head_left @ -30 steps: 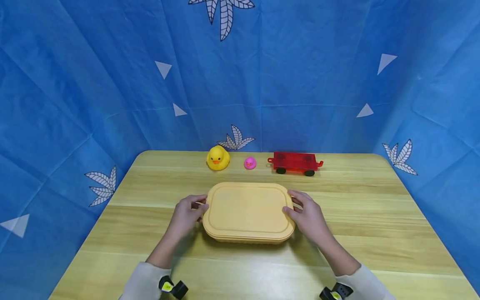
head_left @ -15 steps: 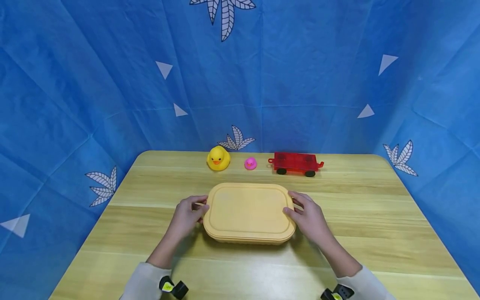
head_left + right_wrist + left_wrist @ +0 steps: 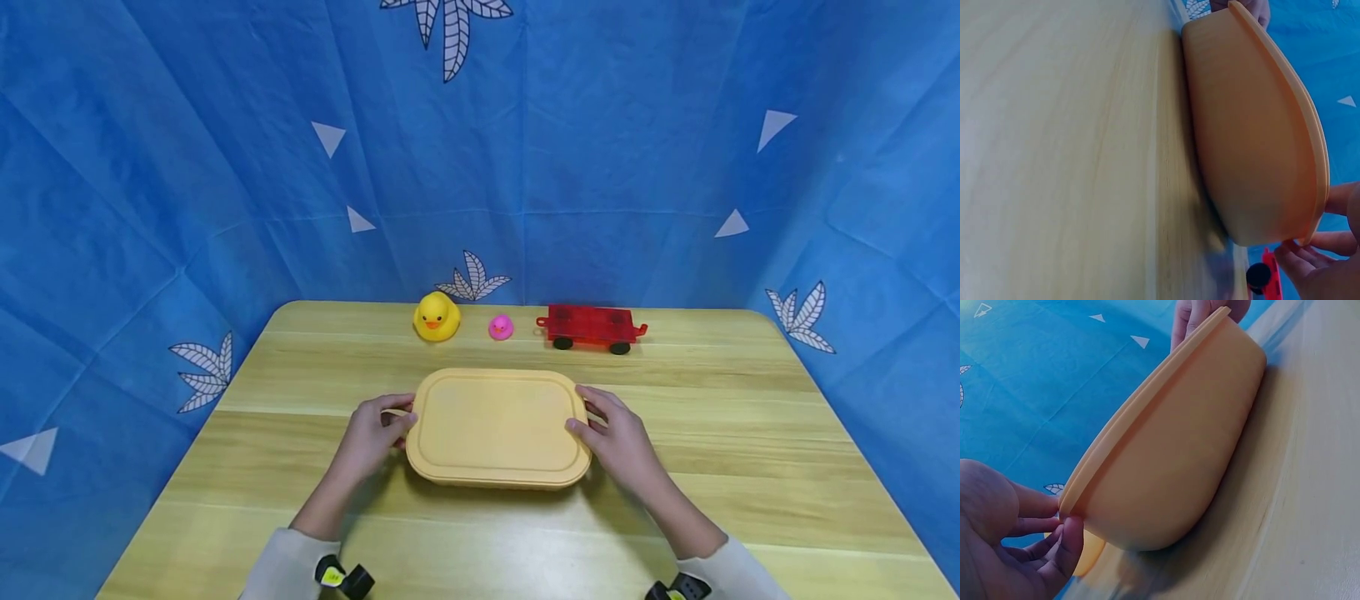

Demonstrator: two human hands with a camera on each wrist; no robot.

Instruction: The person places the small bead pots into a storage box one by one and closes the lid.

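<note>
A yellow-orange plastic box [image 3: 1172,437] with rounded corners stands on the table in front of me. Its flat lid [image 3: 501,427] covers the top, so the inside is hidden. At the left end my left hand [image 3: 372,435] pinches the rim between thumb and fingers; the left wrist view shows this hand [image 3: 1016,544] at the lid's edge. On the opposite end, my right hand [image 3: 617,435] grips the rim with its thumb on the lid's edge. In the right wrist view, the fingers [image 3: 1300,265] of that hand lie at the rim's near corner.
Along the table's back edge stand a yellow rubber duck [image 3: 437,317], a small pink duck [image 3: 501,327] and a red toy wagon [image 3: 591,327] with black wheels. A blue curtain [image 3: 600,150] hangs behind the wooden table [image 3: 750,467] and on both sides.
The lid's far edge sits slightly lower in the head view, and the seam along its front looks thinner. Both hands keep their places at the box's ends.
</note>
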